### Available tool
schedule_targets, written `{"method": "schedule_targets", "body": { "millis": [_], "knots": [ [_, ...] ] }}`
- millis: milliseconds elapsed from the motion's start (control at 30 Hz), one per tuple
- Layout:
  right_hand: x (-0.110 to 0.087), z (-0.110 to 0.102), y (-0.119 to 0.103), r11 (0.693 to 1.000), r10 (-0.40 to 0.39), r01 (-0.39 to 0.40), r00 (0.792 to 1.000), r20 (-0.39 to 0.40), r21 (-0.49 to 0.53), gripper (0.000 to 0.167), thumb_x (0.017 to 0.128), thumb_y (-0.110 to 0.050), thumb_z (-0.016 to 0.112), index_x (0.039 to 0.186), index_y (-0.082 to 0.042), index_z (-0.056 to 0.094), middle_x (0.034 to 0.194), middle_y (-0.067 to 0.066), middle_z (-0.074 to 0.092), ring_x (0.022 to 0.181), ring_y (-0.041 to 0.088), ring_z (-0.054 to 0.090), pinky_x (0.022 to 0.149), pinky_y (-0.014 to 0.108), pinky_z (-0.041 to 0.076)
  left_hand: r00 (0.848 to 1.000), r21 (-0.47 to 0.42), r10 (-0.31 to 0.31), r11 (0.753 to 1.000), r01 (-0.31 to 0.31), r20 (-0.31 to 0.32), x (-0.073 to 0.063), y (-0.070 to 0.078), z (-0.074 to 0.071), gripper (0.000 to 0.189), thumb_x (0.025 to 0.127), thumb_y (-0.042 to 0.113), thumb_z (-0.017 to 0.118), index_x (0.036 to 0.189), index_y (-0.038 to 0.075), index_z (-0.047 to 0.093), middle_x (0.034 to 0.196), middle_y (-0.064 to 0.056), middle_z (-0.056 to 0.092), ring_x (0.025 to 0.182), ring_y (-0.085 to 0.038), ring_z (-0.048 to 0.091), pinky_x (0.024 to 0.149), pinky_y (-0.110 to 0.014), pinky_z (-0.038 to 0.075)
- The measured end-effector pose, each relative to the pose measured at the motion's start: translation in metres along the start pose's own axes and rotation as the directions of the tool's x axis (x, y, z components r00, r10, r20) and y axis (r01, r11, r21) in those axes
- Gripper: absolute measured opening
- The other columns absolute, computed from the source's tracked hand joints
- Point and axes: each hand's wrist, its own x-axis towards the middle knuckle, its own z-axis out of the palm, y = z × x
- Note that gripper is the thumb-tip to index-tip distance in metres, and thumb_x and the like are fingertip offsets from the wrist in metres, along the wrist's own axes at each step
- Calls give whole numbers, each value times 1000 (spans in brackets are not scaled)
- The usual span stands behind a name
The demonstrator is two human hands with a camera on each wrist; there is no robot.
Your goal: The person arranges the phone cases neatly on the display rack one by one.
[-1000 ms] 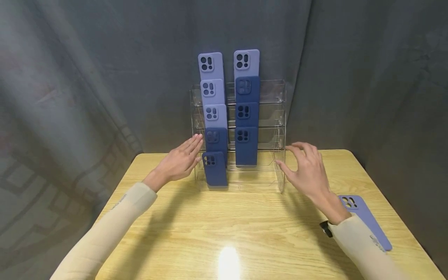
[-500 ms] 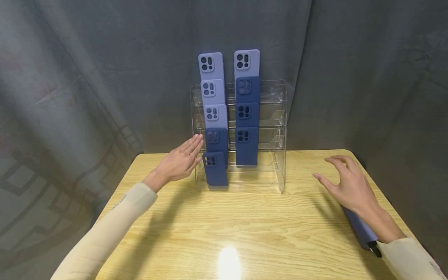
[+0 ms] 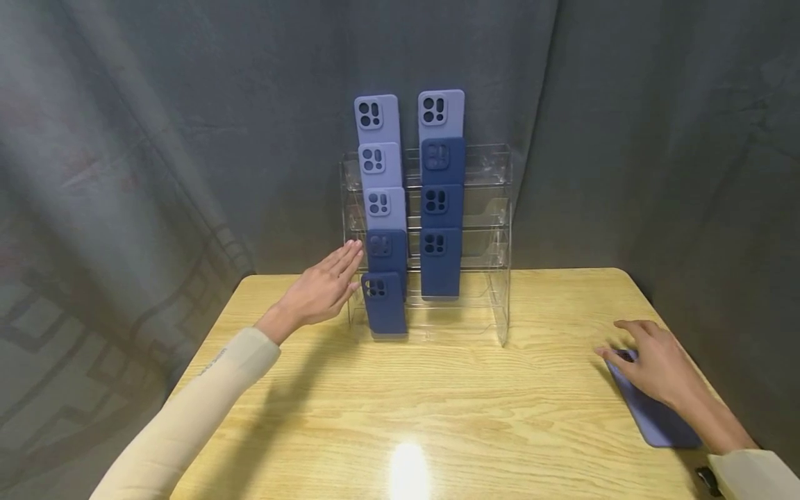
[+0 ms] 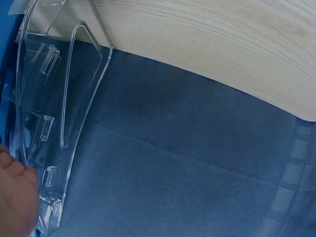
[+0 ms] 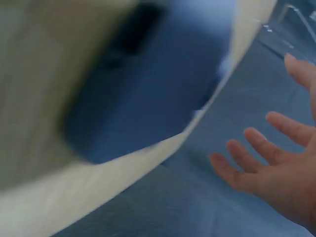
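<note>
A lavender-blue phone case (image 3: 662, 423) lies flat at the right of the wooden table. My right hand (image 3: 659, 368) hovers over its upper part, thumb and fingers apart. In the right wrist view, the blurred case (image 5: 148, 84) is separate from my spread right hand (image 5: 276, 173). A clear acrylic stepped rack (image 3: 484, 262) bears two columns of phone cases, lavender (image 3: 386, 128) higher up and dark blue (image 3: 441, 271) below. My left hand (image 3: 319, 288) is beside the rack's left side, fingers straight. Whether it touches the rack, I cannot tell.
The wooden table (image 3: 475, 403) has rounded back corners and a bright light reflection near the front. Grey curtains (image 3: 250, 139) hang behind and on both sides. In the left wrist view, the rack's clear side frame (image 4: 65, 108) stands close to the left hand.
My right hand has moved from the rack's right side rightward and down, to over the lone phone case. My left hand and the cases on the rack have stayed in place.
</note>
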Motion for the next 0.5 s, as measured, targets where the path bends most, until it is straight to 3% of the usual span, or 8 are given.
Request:
{"method": "schedule_targets", "body": {
  "millis": [267, 500],
  "knots": [
    [-5, 9, 20, 996, 63, -49, 975, 213, -70, 81, 96, -47, 74, 138, 19, 51, 130, 53, 48, 112, 76, 47, 86, 79, 43, 1000, 6, 3, 1000, -3, -11, -1, -1, 0, 62, 113, 31, 37, 163, -6, 28, 174, -22, 21, 164, -36, 22, 133, -46, 26],
    [-5, 9, 24, 993, 90, -66, 960, 266, -96, 79, 97, -50, 72, 137, 16, 53, 128, 52, 50, 109, 76, 50, 78, 78, 47, 1000, 7, 5, 1000, -5, -9, -1, 0, 0, 63, 113, 31, 36, 163, -5, 27, 174, -23, 20, 164, -36, 21, 133, -47, 27]
  ]
}}
